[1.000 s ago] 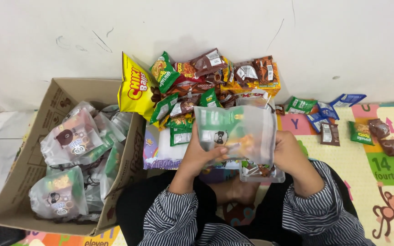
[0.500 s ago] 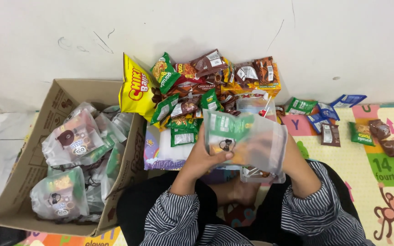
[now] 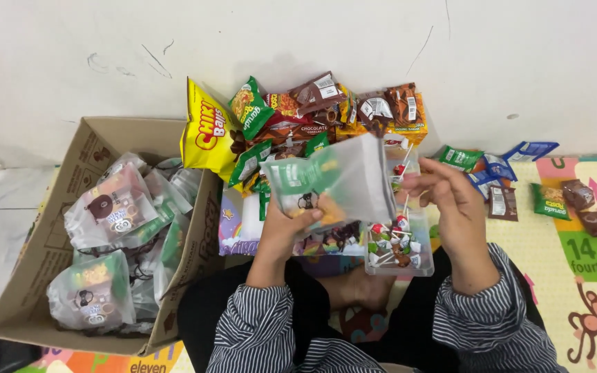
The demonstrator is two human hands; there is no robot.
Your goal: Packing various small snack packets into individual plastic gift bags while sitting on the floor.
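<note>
My left hand (image 3: 286, 231) pinches a frosted clear snack bag (image 3: 329, 183), green and orange packets showing through; my right hand (image 3: 450, 200) fingers curl loosely beside it.

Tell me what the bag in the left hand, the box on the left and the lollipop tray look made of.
Bag in the left hand: thin frosted plastic film, likely; the snacks show hazily through it.
Box: brown corrugated cardboard, matt, with folded flaps.
Lollipop tray: clear rigid plastic, seemingly; the lollipops show sharply through its walls.
</note>
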